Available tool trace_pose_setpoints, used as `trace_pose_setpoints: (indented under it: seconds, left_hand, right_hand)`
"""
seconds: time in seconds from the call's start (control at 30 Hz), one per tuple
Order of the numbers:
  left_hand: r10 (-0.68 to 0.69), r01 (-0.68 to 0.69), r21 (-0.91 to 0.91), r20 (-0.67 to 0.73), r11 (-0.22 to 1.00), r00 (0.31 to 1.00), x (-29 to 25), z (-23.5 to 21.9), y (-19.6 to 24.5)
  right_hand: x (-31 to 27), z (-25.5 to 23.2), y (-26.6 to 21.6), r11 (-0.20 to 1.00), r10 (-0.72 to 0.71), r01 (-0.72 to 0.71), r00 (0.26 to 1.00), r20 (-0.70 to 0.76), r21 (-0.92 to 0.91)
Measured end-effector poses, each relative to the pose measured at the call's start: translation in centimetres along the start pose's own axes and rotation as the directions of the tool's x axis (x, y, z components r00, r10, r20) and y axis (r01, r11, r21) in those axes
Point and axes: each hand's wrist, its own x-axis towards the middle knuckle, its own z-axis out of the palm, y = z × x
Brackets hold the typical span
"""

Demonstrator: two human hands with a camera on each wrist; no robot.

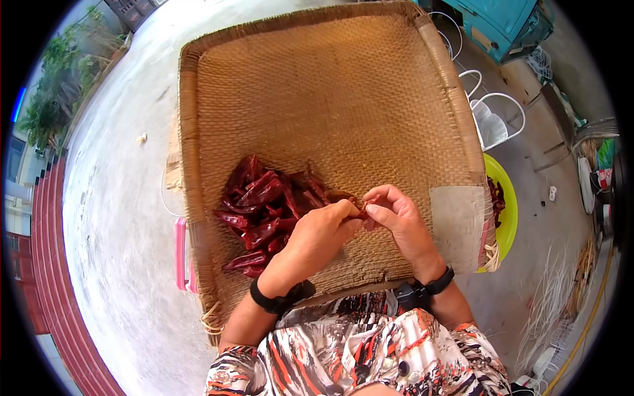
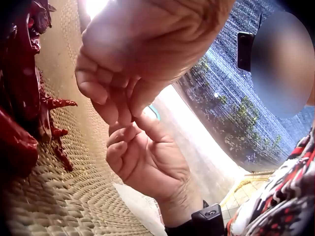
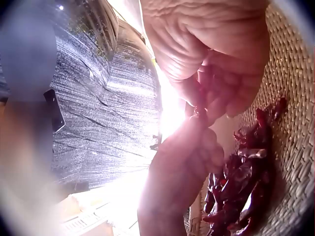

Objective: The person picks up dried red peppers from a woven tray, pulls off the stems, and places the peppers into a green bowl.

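Observation:
Over the woven tray [image 1: 297, 79], both hands meet fingertip to fingertip. The left hand [image 1: 314, 241] pinches a small dried red chili [image 1: 362, 210], which the fingers mostly cover. From the other side, the right hand [image 1: 406, 228] pinches the same piece between thumb and forefinger. A heap of dark red dried chilies [image 1: 264, 204] lies on the tray beside the left hand. In the right wrist view a bit of red chili [image 3: 199, 109] shows between the fingertips of both hands. The left wrist view shows chilies [image 2: 22, 73] at its left edge.
A yellow-green basin [image 1: 505, 218] with dark red chilies stands right of the tray, partly under its edge. A pale patch [image 1: 459, 221] covers the tray's right corner. Beyond are a white wire-handled basket [image 1: 489, 125] and a teal cabinet [image 1: 495, 23]. Something pink [image 1: 181, 254] stands at the left.

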Motion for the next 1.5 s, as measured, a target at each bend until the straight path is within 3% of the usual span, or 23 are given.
trace_pose_setpoints:
  seconds: [0.2,0.23,0.3,0.37,0.4,0.5,0.53,0.6,0.7,0.73,0.83,0.93,1.03,1.1,1.13,1.17,1.37,1.4,1.5]
  left_hand:
    - [0.015,0.016,-0.258,0.116,0.966,0.993,-1.1,-0.7,-0.6]
    - [0.063,-0.047,-0.187,0.081,0.981,0.995,-1.2,-0.6,-1.1]
    - [0.167,-0.166,-0.037,0.024,0.985,0.986,-1.4,-0.7,-1.5]
    - [-0.153,0.154,0.015,-0.032,0.988,0.988,-1.7,-1.5,0.0]
    - [-0.028,0.046,0.125,-0.144,0.991,0.989,-1.6,-1.6,-1.5]
    - [-0.018,0.124,0.426,-0.245,0.896,0.969,-1.3,-2.0,-2.1]
    - [0.013,0.106,0.464,-0.246,0.879,0.969,-1.2,-1.9,-2.4]
    - [0.078,0.068,0.54,-0.242,0.839,0.967,-0.8,-1.6,-3.3]
    - [0.147,0.047,0.637,-0.248,0.769,0.958,0.2,-1.0,-4.5]
    - [0.134,0.052,0.643,-0.237,0.764,0.962,0.4,-0.9,-4.8]
    - [0.093,0.079,0.66,-0.221,0.747,0.971,0.8,-0.9,-5.3]
    - [0.082,0.097,0.684,-0.224,0.723,0.971,0.9,-0.8,-5.5]
    - [0.104,0.086,0.672,-0.238,0.735,0.966,0.6,-1.1,-5.2]
    - [0.078,0.104,0.607,-0.266,0.788,0.961,-0.1,-1.5,-3.6]
    - [0.105,0.074,0.581,-0.268,0.811,0.958,-0.3,-1.7,-3.0]
    - [0.13,0.043,0.553,-0.271,0.832,0.954,-0.6,-1.8,-2.4]
    - [0.056,-0.003,0.212,-0.245,0.977,0.968,-1.6,-1.6,-1.3]
    - [0.046,-0.006,0.164,-0.241,0.986,0.969,-1.7,-1.4,-1.3]
    - [-0.025,0.063,0.163,-0.227,0.985,0.974,-1.7,-1.2,-1.4]
  right_hand:
    - [-0.2,-0.5,1.4,0.997,0.072,-0.075,0.993,0.091,0.024]
    - [-0.2,-0.5,1.5,0.998,0.066,-0.067,0.993,0.093,0.002]
    - [-0.4,-0.8,1.1,0.995,-0.008,0.004,0.999,-0.037,-0.102]
    - [-1.0,-1.5,0.0,0.955,-0.155,0.096,0.968,-0.195,-0.282]
    - [-1.3,-2.2,-1.0,0.901,-0.268,0.14,0.924,-0.272,-0.41]
    - [-2.2,-5.7,-2.8,0.767,-0.547,0.166,0.674,-0.496,-0.62]
    - [-2.4,-7.9,-3.2,0.748,-0.598,0.221,0.633,-0.491,-0.626]
    - [-3.9,-12.0,-3.9,0.585,-0.709,0.019,0.498,-0.5,-0.811]
    - [-5.2,-15.6,-4.1,0.521,-0.758,-0.138,0.378,-0.531,-0.842]
    - [-5.6,-15.3,-4.2,0.369,-0.823,-0.358,0.303,-0.48,-0.858]
    - [-5.7,-15.7,-3.3,0.378,-0.826,-0.298,0.318,-0.464,-0.877]
    - [-4.6,-13.8,-2.2,0.37,-0.783,-0.124,0.491,-0.381,-0.921]
    - [-3.1,-8.9,-1.4,0.343,-0.733,-0.025,0.618,-0.284,-0.939]
    - [-3.0,-5.0,-1.9,0.469,-0.598,0.122,0.773,-0.213,-0.875]
    - [-2.6,-3.8,-1.7,0.444,-0.575,0.205,0.812,-0.101,-0.872]
    - [-2.3,-2.9,-1.4,0.421,-0.546,0.288,0.838,0.014,-0.86]
    - [-0.9,0.4,-0.2,0.648,-0.399,0.338,0.914,0.073,-0.682]
    - [-0.5,0.2,0.4,0.534,-0.516,0.452,0.844,0.148,-0.714]
    - [-1.0,0.0,0.8,0.738,-0.315,0.314,0.943,0.106,-0.597]
